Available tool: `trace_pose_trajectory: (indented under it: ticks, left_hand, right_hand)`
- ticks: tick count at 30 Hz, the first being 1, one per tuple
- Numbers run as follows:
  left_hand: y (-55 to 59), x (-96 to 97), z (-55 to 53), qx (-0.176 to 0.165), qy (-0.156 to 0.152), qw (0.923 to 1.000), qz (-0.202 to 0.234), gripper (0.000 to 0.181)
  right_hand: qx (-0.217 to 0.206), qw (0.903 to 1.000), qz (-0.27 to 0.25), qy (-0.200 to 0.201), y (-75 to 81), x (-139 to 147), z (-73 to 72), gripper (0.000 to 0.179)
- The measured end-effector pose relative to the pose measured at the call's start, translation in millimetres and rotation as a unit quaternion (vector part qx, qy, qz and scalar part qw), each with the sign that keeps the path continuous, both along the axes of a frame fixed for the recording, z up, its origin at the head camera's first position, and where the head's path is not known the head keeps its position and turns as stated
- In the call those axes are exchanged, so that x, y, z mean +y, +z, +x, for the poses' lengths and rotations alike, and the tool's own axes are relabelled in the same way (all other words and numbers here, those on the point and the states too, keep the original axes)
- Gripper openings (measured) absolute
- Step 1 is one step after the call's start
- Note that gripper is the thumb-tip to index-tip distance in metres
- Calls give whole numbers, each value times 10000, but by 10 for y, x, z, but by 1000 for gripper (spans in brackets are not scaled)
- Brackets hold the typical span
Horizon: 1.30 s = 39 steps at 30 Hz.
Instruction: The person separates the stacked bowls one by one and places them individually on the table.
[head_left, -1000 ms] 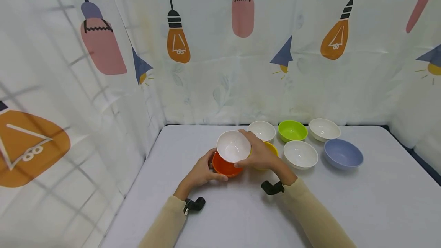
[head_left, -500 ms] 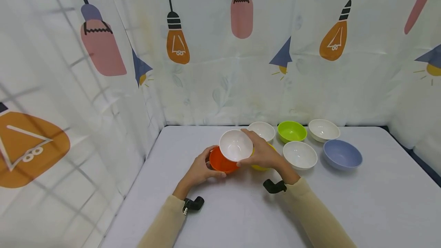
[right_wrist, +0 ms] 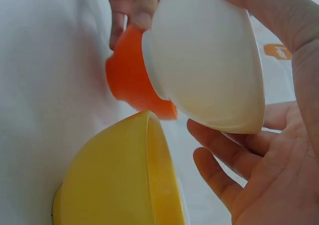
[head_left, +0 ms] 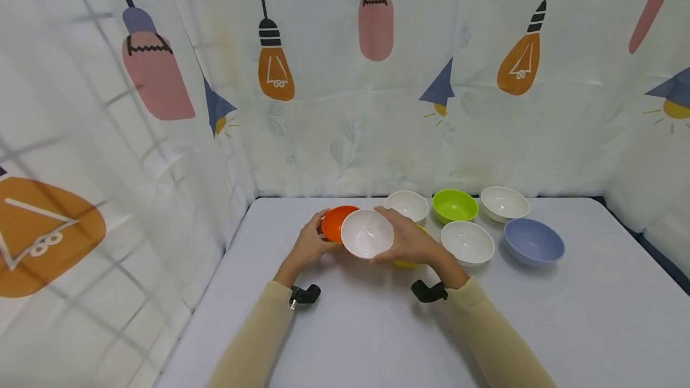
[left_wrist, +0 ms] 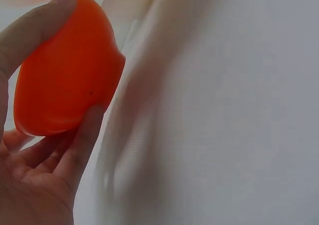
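Observation:
My left hand (head_left: 308,246) grips an orange bowl (head_left: 335,221), raised off the table. In the left wrist view the thumb lies along the wall of the orange bowl (left_wrist: 75,75) and the fingers support it from below. A white bowl (head_left: 368,233) is held by my right hand (head_left: 412,238), tilted with its inside toward the head camera and partly covering the orange one. From the right wrist, the white bowl (right_wrist: 204,60) overlaps the orange bowl (right_wrist: 132,75); whether they touch I cannot tell. Just below stands a yellow bowl (right_wrist: 117,170), mostly hidden from the head by my right hand.
Behind and right of my hands stand a white bowl (head_left: 407,205), a green bowl (head_left: 455,206), another white bowl (head_left: 505,203), a nearer white bowl (head_left: 468,243) and a blue bowl (head_left: 533,242). They rest on the white table (head_left: 345,328), with patterned curtains behind and left.
My left hand has lifted the orange bowl up and away from me, from beneath the white bowl to its upper left. The right hand with the white bowl has shifted only slightly.

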<state>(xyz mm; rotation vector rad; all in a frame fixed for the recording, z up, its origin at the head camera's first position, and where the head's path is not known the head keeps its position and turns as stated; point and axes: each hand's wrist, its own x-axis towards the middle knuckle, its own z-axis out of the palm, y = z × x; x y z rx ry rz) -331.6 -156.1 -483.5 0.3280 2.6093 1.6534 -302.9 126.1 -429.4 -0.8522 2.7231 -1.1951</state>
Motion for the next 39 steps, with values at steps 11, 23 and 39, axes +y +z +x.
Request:
trace_pose_trajectory:
  ticks: [11, 23, 39]
  left_hand:
    - [-10, 88, -290, -403, 586, 9970, -310, 93]
    - [-24, 160, -514, -516, 451, 9964, -503, 97]
    - [-70, -18, -570, -1057, -138, 9942, 134, 94]
  right_hand:
    - [87, 9985, 548, 5, -40, -54, 24, 111]
    - [447, 9910, 1259, -41, -139, -169, -3, 112]
    - [349, 9853, 1655, -259, -241, -313, 12, 114]
